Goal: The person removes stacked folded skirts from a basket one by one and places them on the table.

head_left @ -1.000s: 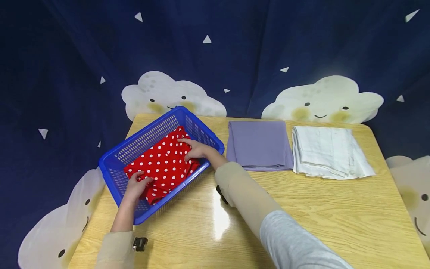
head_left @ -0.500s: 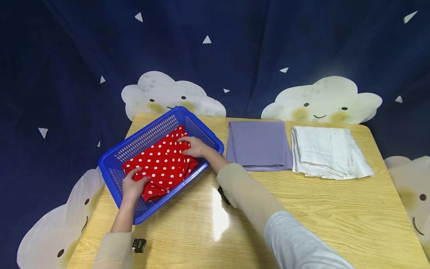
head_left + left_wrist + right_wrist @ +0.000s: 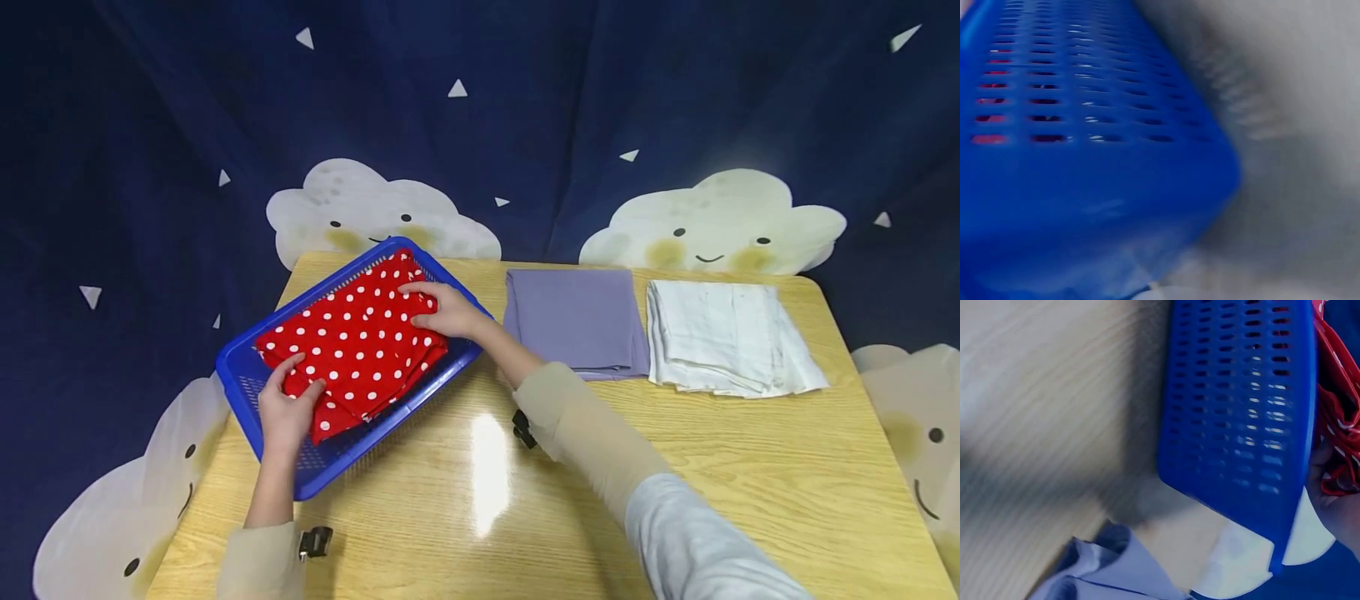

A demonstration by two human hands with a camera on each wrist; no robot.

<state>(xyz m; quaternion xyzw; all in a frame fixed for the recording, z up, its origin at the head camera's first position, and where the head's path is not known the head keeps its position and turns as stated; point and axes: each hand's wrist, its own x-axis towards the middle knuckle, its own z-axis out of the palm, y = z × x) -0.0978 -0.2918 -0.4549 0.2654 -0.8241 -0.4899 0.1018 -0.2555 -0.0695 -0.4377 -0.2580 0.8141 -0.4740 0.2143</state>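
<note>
Both hands grip a folded red cloth with white polka dots [image 3: 352, 342], one at each end, in the head view. My left hand [image 3: 287, 412] holds its near left end, thumb on top. At the right end, my right hand [image 3: 450, 312] has thumb and fingers over the fabric with the rest tucked out of sight. The cloth is level with the rim of a blue perforated plastic basket [image 3: 327, 483], over its opening. In the right wrist view, the cloth's layered folds [image 3: 1338, 412] show beside the basket wall. The left wrist view shows mostly the basket's outer side [image 3: 1085, 181].
The basket stands angled on a wooden table [image 3: 600, 483]. Right of it lie a folded purple cloth [image 3: 573, 321] and, farther right, a folded white cloth [image 3: 720, 333]. A dark blue curtain [image 3: 450, 133] with cloud prints hangs behind the table.
The red polka-dot cloth has risen from inside the basket to about rim height, with both hands lifting it. The purple and white cloths lie as before.
</note>
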